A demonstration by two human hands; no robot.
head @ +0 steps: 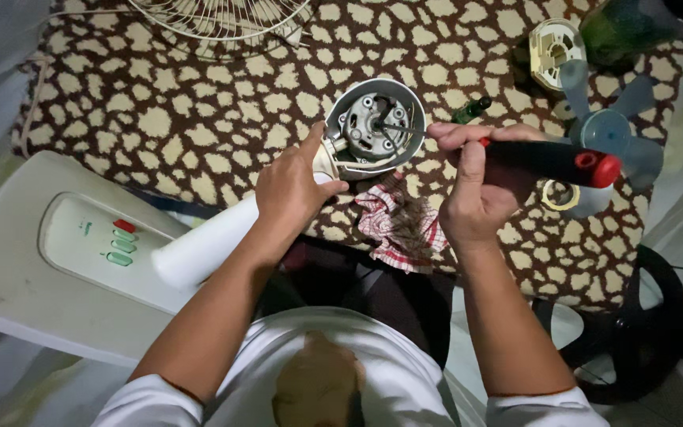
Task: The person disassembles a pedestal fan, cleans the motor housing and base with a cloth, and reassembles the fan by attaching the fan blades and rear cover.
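Head view: left hand [292,186] grips round metal motor housing [375,126]; right hand [472,183] clenches black-handled screwdriver [551,160].

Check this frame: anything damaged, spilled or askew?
Nothing spilled. The grey round fan motor housing is open, its translucent blue fan blade and cream wire grille lying detached on the brown spotted mat.

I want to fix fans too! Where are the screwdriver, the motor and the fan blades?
screwdriver [551,160], head view, on its black handle.
fan motor [373,124], head view, on its metal face.
fan blades [606,130], head view, on the blue hub.
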